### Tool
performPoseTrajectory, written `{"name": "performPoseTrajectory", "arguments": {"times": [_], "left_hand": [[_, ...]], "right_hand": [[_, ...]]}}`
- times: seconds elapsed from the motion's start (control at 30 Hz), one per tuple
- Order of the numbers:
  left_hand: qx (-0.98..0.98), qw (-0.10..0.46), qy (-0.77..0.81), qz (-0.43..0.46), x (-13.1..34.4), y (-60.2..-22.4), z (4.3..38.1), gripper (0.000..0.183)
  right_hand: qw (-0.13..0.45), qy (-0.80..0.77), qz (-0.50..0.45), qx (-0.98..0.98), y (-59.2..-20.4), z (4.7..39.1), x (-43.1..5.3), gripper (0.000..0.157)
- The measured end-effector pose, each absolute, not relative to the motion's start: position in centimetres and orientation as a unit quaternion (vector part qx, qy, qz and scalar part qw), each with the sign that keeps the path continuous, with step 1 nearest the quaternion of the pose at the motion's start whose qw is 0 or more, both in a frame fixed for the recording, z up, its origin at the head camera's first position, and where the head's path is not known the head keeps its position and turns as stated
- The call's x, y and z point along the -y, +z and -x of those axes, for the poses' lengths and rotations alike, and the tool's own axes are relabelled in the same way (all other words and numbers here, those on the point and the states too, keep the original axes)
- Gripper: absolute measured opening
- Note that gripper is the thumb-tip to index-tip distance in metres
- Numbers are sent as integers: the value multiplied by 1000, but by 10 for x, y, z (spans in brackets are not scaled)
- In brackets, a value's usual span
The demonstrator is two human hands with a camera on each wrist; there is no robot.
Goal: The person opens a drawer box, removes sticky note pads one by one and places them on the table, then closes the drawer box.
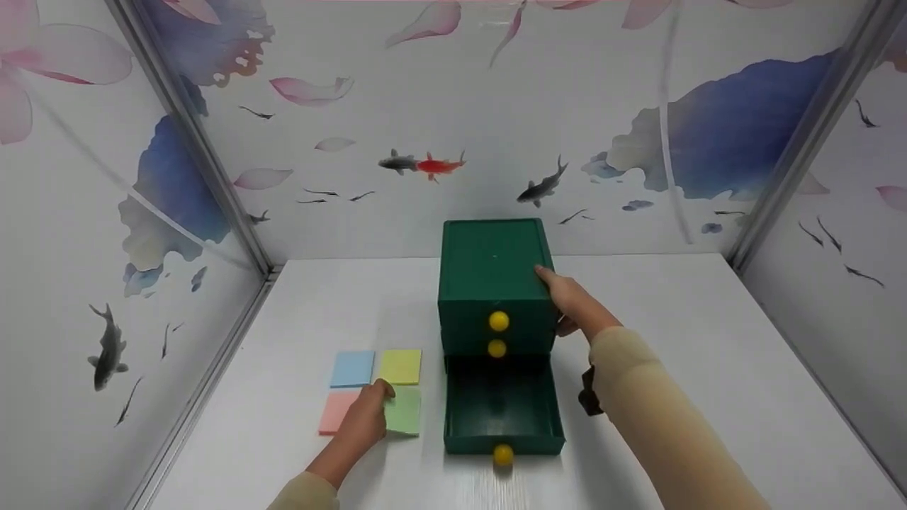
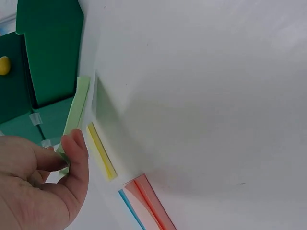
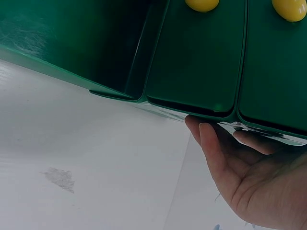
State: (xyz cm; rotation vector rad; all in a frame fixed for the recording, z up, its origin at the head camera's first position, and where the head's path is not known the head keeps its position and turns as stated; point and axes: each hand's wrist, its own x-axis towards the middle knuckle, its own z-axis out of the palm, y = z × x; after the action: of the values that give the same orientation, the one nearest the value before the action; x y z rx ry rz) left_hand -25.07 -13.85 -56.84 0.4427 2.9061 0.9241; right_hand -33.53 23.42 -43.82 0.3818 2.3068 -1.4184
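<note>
My left hand (image 1: 361, 419) pinches a pad of green sticky notes (image 1: 405, 411) between thumb and fingers. In the left wrist view the green pad (image 2: 76, 108) is tilted up on edge. Beside it on the table lie a yellow pad (image 1: 400, 366), a blue pad (image 1: 353, 368) and a pink pad (image 1: 334, 411). My right hand (image 1: 579, 306) rests against the right side of a green drawer cabinet (image 1: 492, 262), thumb near the top edge. Its bottom drawer (image 1: 460, 445) is pulled out, with bare floor showing inside. The two drawers above are closed.
Each drawer front carries a round yellow knob (image 1: 499, 321). The cabinet stands near the back wall (image 1: 489, 106) of a white table (image 1: 652, 319). Printed panels with fish and petals enclose the back and both sides. A dark band (image 1: 589, 393) sits at my right wrist.
</note>
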Motion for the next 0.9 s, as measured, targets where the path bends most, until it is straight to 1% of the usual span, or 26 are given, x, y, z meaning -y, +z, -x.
{"name": "performPoseTrajectory", "arguments": {"times": [0.13, 0.3, 0.37, 0.43, 0.5, 0.63, 0.7, 0.9], "left_hand": [[-954, 26, 270, -125, 135, -572, 253, 34], [-965, 48, 243, -91, 129, -577, 255, 24], [-966, 64, 239, -76, 127, -579, 254, 27], [-967, 78, 234, -62, 124, -581, 253, 36], [-972, 81, 215, -54, 122, -584, 251, 44], [-982, 80, 164, -39, 117, -585, 248, 55], [-986, 82, 140, -32, 115, -585, 247, 57], [-995, 63, 63, -37, 106, -583, 241, 53]], "right_hand": [[202, -508, -139, -826, -438, 335, -234, 86], [201, -504, -138, -828, -438, 335, -233, 87], [200, -503, -139, -829, -438, 334, -233, 87], [198, -503, -141, -830, -438, 334, -233, 87], [199, -502, -141, -830, -437, 333, -233, 87], [200, -503, -142, -829, -437, 334, -233, 86], [200, -505, -143, -827, -437, 334, -233, 86], [200, -509, -140, -825, -437, 333, -233, 86]]}}
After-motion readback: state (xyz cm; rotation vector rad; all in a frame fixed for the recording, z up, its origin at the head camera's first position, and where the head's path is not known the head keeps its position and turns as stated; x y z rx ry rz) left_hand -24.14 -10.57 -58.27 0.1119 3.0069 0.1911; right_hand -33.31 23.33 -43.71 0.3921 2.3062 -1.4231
